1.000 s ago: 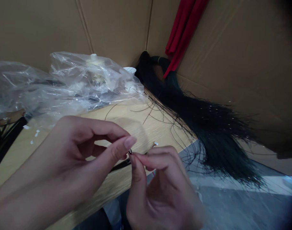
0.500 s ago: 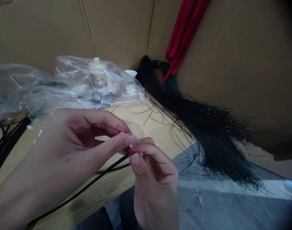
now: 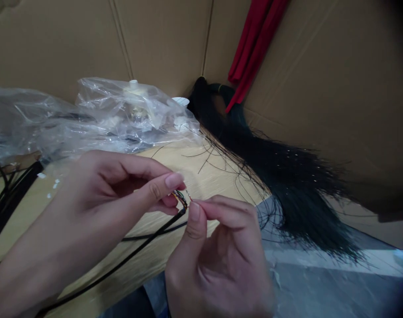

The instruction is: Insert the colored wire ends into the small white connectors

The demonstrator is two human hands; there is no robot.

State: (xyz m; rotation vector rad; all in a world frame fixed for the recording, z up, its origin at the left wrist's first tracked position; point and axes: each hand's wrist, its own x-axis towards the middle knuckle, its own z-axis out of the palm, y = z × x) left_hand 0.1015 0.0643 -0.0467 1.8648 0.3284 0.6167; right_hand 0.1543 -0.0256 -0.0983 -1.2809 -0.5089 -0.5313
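Cable end [image 3: 180, 199] in L grip [image 3: 102, 194], R [image 3: 217, 251] beside

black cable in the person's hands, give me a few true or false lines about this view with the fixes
1. The left hand pinches the black cable near its end, where coloured wires show. True.
2. The right hand holds a pair of scissors. False: no tool shows; its bare thumb and forefinger pinch at the wires.
3. A red cloth hangs against the cardboard wall. True.
4. The clear plastic bag lies to the right of the hands. False: it lies on the wooden table, beyond the left hand.
5. A bundle of fine black strands lies to the right of the hands. True.
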